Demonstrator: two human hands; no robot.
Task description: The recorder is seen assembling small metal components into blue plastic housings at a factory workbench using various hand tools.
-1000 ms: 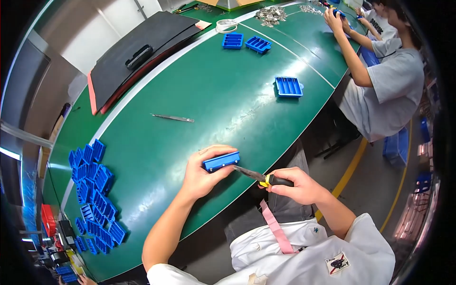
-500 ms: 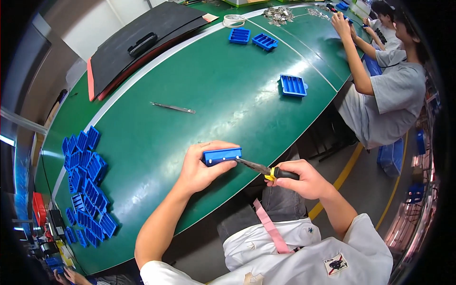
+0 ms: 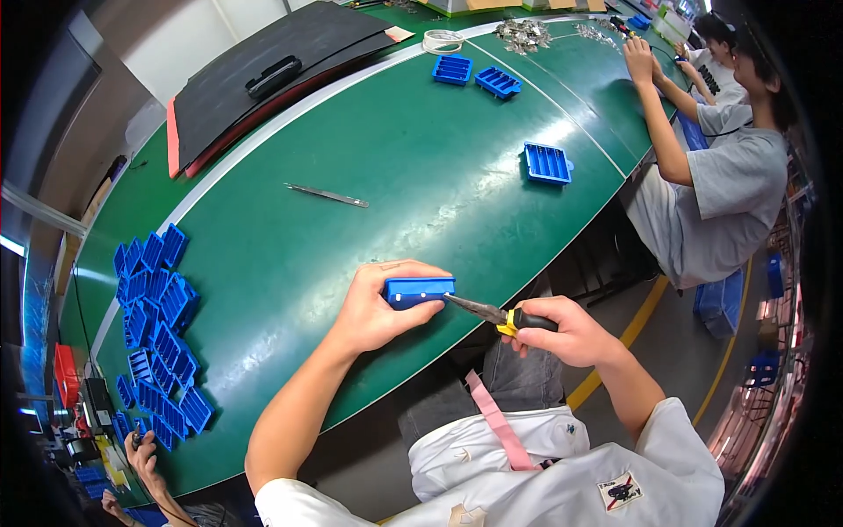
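My left hand (image 3: pixel 376 309) is closed round a blue plastic compartment tray (image 3: pixel 418 288), tipped so that a long side with small pale studs faces me. The thumb lies along its lower edge. Yellow-and-black long-nose pliers (image 3: pixel 481 309) are gripped by the handles in my right hand (image 3: pixel 566 331). Their tip meets the right end of that side, by a pale stud; whether the jaws pinch it is too small to tell. Farther off on the green table lie metal tweezers (image 3: pixel 327 194), touched by neither hand.
Several blue trays (image 3: pixel 160 338) are heaped at the left. Another blue tray (image 3: pixel 548 164) sits to the right, with two more (image 3: pixel 452 69) at the back near small metal parts (image 3: pixel 523 36). Co-workers sit at the right; another person's hand (image 3: pixel 142 458) is at lower left.
The tray and pliers have shifted slightly right within the view. At lower left another person's hand has come up beside the heap of trays. My grips are unchanged.
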